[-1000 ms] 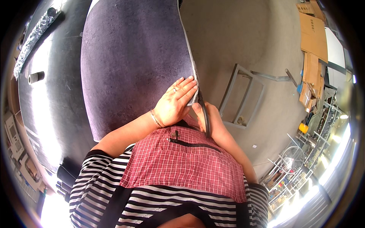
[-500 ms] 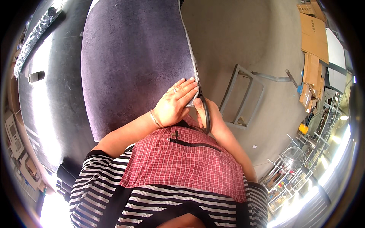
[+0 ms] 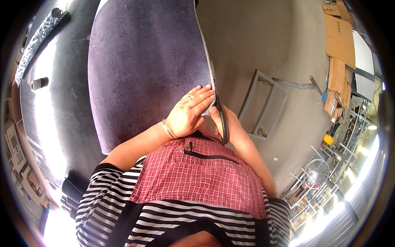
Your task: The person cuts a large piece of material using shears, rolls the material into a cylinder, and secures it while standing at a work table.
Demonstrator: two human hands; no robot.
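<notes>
A large dark purple-grey mat point(image 3: 148, 57) with a pale edging strip lies over the black table, its right edge at the table's side. My left hand point(image 3: 190, 109) rests flat on the mat's near right corner, fingers stretched out toward that edge. In my right hand point(image 3: 227, 121) is a pair of scissors point(image 3: 224, 128), gripped by its dark handle, with my thumb on the near side. The narrow blades point away from me and run close along the mat's edge. My right fingers are mostly hidden behind the handle.
On the black table point(image 3: 57, 107) to the left lie a short grey tube point(image 3: 39, 84) and a long foil-wrapped roll point(image 3: 39, 45). A grey metal frame point(image 3: 263, 105) stands on the floor at right. Cardboard point(image 3: 339, 41) and a round fan point(image 3: 316, 173) are farther right.
The scissors have shifted slightly, and a blade now shows more clearly beside the mat's edge. My left hand stays in place on the mat.
</notes>
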